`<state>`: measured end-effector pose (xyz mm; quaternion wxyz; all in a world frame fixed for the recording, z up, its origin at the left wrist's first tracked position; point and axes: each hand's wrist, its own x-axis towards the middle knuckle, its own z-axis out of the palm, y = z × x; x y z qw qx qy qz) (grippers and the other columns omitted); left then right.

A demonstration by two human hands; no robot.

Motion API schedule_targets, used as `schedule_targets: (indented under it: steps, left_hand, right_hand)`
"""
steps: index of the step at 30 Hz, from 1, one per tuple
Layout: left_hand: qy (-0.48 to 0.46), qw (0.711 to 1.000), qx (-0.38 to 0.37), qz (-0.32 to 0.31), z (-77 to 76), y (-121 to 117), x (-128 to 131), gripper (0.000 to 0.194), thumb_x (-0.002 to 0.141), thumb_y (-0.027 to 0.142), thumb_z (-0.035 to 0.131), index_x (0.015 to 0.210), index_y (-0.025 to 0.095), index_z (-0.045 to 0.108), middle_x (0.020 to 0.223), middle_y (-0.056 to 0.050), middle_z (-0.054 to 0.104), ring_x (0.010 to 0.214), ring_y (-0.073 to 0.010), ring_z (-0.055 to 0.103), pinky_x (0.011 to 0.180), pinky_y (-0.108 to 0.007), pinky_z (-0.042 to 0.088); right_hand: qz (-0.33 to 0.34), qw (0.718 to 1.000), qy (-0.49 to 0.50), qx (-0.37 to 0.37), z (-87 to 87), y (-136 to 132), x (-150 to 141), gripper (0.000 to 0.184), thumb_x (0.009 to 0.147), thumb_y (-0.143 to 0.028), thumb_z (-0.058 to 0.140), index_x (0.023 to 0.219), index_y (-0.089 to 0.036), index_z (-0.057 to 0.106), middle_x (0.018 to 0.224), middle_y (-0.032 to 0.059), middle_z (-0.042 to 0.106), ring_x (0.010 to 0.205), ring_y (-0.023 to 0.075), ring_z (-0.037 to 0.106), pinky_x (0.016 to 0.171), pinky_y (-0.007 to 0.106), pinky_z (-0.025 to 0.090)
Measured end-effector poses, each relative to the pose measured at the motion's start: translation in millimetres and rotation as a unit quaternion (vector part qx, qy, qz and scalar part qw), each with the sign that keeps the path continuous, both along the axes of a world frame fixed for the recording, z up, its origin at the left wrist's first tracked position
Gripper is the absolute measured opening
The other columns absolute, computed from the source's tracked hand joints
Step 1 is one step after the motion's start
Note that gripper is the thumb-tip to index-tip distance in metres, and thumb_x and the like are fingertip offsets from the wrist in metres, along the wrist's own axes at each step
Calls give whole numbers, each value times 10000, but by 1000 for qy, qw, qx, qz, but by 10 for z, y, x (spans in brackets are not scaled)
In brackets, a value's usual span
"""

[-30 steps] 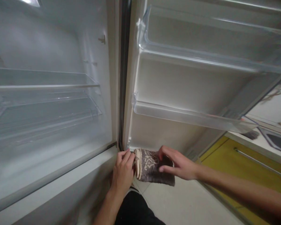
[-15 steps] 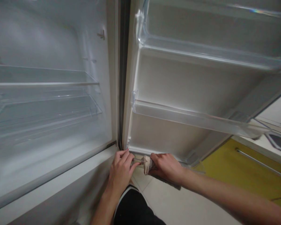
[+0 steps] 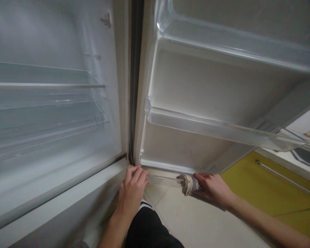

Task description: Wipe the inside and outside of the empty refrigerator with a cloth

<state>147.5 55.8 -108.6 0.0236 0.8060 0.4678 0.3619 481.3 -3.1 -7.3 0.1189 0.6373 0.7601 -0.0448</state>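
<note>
Head view: brown-and-cream patterned fabric cloth folded over the rim of the clear plastic bottom bin, at the white refrigerator door's lower edge. Right hand closed round the cloth; left hand curled at the bin's hinge-side end (gripping or just touching, can't tell). Cloth lies right of left hand, along the bin's long axis, bare rim between.

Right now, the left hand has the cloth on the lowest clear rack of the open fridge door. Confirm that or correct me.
Wrong hand: the head view shows the right hand with the cloth on the lowest clear rack of the open fridge door.
</note>
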Motion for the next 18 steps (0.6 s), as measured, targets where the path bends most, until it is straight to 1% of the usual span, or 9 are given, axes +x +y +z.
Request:
schedule_targets:
  steps: [3,6,8,9,11,13,14,16,18]
  left_hand:
    - [17,1000,-5,9,30,-6,17,370,899,82,801,1183,304,717,1196,-47,770,1306,-328,643,811,-405,697]
    - [41,999,-19,21,107,-34,27,486,931,53,718,1348,300,679,1283,-66,761,1341,-324,630,765,-374,696]
    - [57,997,-39,32,186,-86,23,685,937,10,627,1552,301,545,1427,-82,715,1417,-311,591,733,-343,688]
    - [66,996,-48,30,234,-125,17,799,925,-21,582,1639,310,444,1516,-84,669,1464,-299,562,763,-338,690]
    - [84,995,-56,7,343,-222,9,1006,877,-71,544,1739,351,241,1681,-73,536,1559,-283,483,974,-390,677]
    - [93,993,-60,-31,465,-325,20,1129,850,-33,642,1767,362,116,1778,-71,407,1633,-308,392,1227,-504,540]
    - [92,993,-62,-49,529,-365,39,1173,843,35,735,1772,340,87,1798,-86,369,1651,-329,361,1303,-547,452]
    - [87,991,-67,-70,660,-394,105,1253,818,233,893,1772,246,80,1791,-145,372,1652,-352,360,1363,-568,349]
    - [101,989,-65,-81,793,-336,195,1197,843,345,911,1753,156,157,1725,-193,470,1600,-340,451,1370,-543,333]
  right_hand:
    - [9,1000,-9,13,-18,116,-400,443,1039,-634,675,1076,-193,650,1056,114,769,963,300,766,685,299,354]
    - [19,999,3,28,-37,268,-875,499,1017,-674,694,1138,-191,663,1077,121,774,1004,333,775,703,309,405]
    - [30,999,24,37,-44,369,-1172,512,1022,-673,686,1188,-188,670,1089,132,777,1029,344,778,733,315,455]
    - [36,998,35,40,-46,414,-1298,506,1032,-652,682,1227,-185,671,1106,140,777,1048,346,778,757,317,482]
    - [52,996,57,39,-51,489,-1481,482,1057,-560,675,1340,-170,660,1188,163,768,1096,349,772,817,329,534]
    - [80,993,83,38,-53,547,-1556,493,1059,-440,672,1456,-151,627,1309,188,735,1152,355,759,883,353,575]
    - [98,989,107,42,-49,567,-1551,508,1050,-396,671,1489,-146,617,1360,195,716,1182,355,750,923,367,588]
    - [134,973,175,63,-27,577,-1457,467,1041,-343,654,1469,-157,645,1376,173,714,1188,323,750,971,368,602]
    - [170,948,238,129,20,513,-1245,361,1057,-304,607,1386,-184,694,1304,131,749,1134,273,765,959,347,615]
